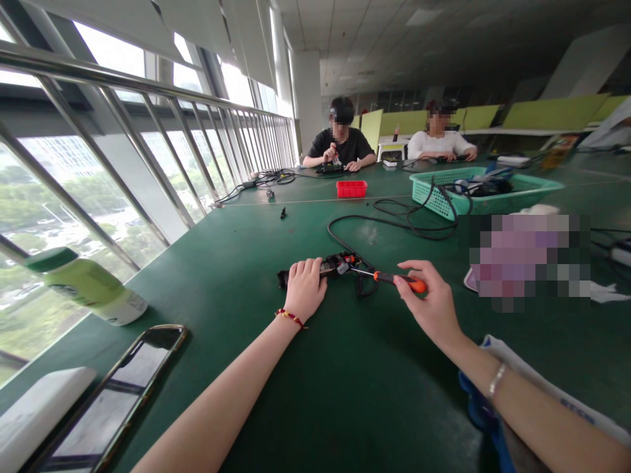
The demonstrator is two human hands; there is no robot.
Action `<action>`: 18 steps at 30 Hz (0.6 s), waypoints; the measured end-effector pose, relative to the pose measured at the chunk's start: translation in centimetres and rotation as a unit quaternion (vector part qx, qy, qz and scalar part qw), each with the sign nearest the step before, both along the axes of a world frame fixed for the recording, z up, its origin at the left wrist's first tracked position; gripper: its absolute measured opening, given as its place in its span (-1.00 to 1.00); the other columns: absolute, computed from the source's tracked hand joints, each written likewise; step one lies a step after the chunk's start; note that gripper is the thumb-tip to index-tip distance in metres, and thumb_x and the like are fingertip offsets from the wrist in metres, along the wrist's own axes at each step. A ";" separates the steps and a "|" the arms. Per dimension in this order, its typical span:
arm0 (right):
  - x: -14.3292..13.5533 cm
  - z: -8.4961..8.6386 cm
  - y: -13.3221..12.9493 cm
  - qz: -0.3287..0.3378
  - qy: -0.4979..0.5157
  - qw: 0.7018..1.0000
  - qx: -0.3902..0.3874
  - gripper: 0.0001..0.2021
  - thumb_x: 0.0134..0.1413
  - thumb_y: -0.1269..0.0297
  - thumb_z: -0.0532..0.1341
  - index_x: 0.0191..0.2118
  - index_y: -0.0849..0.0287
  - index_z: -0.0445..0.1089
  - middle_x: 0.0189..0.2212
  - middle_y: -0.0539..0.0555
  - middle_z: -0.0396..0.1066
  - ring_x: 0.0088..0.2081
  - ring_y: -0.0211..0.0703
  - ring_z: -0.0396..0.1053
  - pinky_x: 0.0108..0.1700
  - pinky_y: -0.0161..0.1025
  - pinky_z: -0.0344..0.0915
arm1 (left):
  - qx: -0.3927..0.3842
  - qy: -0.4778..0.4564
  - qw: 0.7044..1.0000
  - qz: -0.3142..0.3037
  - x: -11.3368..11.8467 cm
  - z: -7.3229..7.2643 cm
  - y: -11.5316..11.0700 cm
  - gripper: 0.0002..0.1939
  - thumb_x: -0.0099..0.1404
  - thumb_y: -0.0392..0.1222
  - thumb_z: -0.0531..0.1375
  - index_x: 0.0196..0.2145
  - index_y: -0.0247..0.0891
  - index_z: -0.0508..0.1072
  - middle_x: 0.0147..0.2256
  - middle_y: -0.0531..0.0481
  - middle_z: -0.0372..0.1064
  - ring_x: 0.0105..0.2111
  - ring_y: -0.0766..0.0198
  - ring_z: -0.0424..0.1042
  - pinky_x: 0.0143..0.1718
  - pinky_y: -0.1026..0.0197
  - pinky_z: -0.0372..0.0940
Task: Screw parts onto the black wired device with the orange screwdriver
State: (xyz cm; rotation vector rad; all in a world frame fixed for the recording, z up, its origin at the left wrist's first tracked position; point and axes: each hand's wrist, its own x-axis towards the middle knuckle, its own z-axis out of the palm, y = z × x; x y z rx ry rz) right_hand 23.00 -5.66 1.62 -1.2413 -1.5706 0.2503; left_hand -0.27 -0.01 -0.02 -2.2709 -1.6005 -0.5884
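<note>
My left hand (305,286), with a red beaded bracelet at the wrist, is closed over a long black corded device (328,266) lying on the table. Its right end shows exposed inner parts and a bit of orange; my fingers cover its middle, and I cannot tell its exact kind. In my right hand (428,299) is a screwdriver (384,277) with an orange and black handle, gripped near the handle's end. The screwdriver's shaft points left, its tip at the exposed parts of the device. A black cable (340,220) runs from the device toward the back right.
A teal basket (434,197) holding dark items stands at the back right, a small red tray (351,189) left of it. At left are a phone (123,394), a white block (44,407) and a green bottle (89,286). Two people sit across the green table (236,263).
</note>
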 end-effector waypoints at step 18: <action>-0.2 0.1 0.2 0.003 0.021 0.996 0.089 -0.69 -0.06 0.30 0.22 -0.13 0.14 0.25 -0.20 0.11 0.33 -0.19 -0.12 0.38 -0.10 -0.15 0.30 | -0.001 -0.004 1.000 0.000 0.1 0.2 0.0 -0.62 0.25 -0.23 0.02 0.02 -0.32 0.24 -0.11 -0.14 0.32 -0.11 0.06 0.26 -0.01 0.03 0.14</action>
